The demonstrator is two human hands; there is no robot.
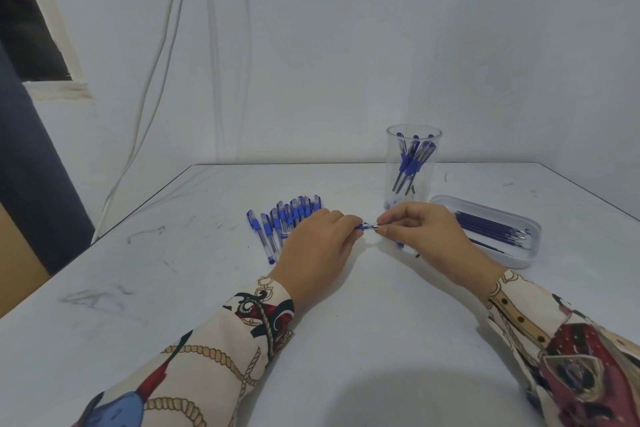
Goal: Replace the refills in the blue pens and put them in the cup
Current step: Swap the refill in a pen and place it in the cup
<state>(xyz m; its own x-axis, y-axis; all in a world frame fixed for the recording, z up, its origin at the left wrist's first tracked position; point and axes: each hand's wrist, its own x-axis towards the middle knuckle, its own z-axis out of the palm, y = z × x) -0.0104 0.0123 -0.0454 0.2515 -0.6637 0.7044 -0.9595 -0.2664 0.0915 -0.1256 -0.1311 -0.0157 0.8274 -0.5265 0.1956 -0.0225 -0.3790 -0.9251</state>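
My left hand [317, 246] grips a blue pen [363, 226] by its barrel, the blue grip end sticking out to the right. My right hand [420, 227] pinches the pen's silver tip, and a blue piece shows below its fingers. A row of several blue pens [277, 222] lies on the table just left of my left hand. The clear cup [412, 166] stands behind my right hand with several blue pens in it.
A white oblong tray [519, 260] with several dark blue refills sits at the right of the white table [346, 322]. Cables hang down the wall at the back left. The table's left edge runs diagonally.
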